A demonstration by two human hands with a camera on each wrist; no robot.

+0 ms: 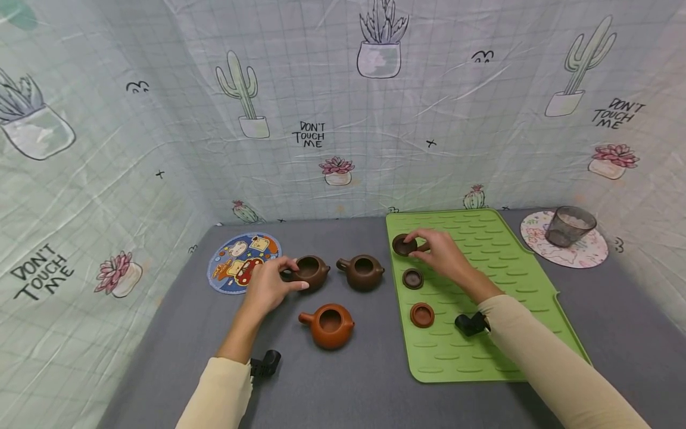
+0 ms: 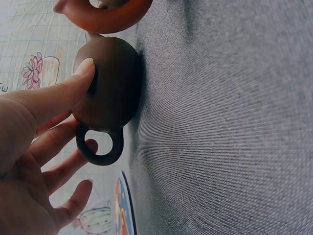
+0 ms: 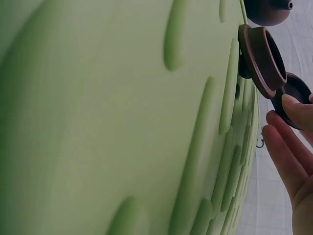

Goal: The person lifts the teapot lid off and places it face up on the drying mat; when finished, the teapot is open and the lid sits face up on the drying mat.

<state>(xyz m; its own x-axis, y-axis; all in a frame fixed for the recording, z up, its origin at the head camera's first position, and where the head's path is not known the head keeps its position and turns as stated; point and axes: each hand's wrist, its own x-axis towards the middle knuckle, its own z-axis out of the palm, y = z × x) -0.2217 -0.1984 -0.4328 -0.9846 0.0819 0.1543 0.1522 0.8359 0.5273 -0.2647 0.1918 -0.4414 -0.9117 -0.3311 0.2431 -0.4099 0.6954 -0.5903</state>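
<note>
My left hand [image 1: 264, 287] grips a dark brown teapot [image 1: 317, 282] standing lidless on the grey cloth. In the left wrist view, the thumb presses the side of this teapot [image 2: 115, 81], while its ring handle points toward the spread lower fingers. Beside it stands a second brown teapot [image 1: 364, 282], and nearer the front an orange-brown teapot [image 1: 332, 341], both without lids. Over the far left corner of the green mat, my right hand [image 1: 443, 255] pinches a dark lid [image 1: 402, 252] between thumb and fingers. Another dark lid [image 1: 413, 278] and an orange-brown lid [image 1: 422, 315] lie hollow side up on the mat.
The green mat [image 1: 471, 351] covers the right part of the table. At back right, a smoky glass [image 1: 569, 229] stands on a round patterned coaster [image 1: 586, 255]. A round blue cartoon coaster [image 1: 222, 280] lies behind my left hand. Printed fabric [image 1: 343, 107] walls off the back and sides.
</note>
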